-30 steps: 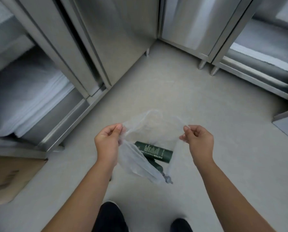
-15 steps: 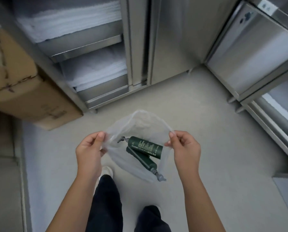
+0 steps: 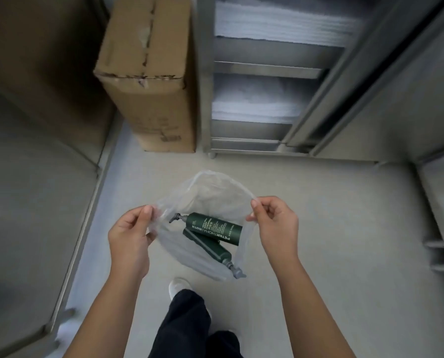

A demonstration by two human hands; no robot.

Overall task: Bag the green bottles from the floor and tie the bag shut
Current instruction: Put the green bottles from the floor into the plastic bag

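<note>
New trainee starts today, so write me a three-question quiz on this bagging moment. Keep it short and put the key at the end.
1. True or false: the clear bag is already tied shut.
2. How many green bottles lie inside it?
3. What stands on the floor beside the metal shelves? A) a cardboard box B) a bucket C) a stool

Key
1. False: the left hand and the right hand pinch its rim and hold the mouth open.
2. Two.
3. A.
</note>
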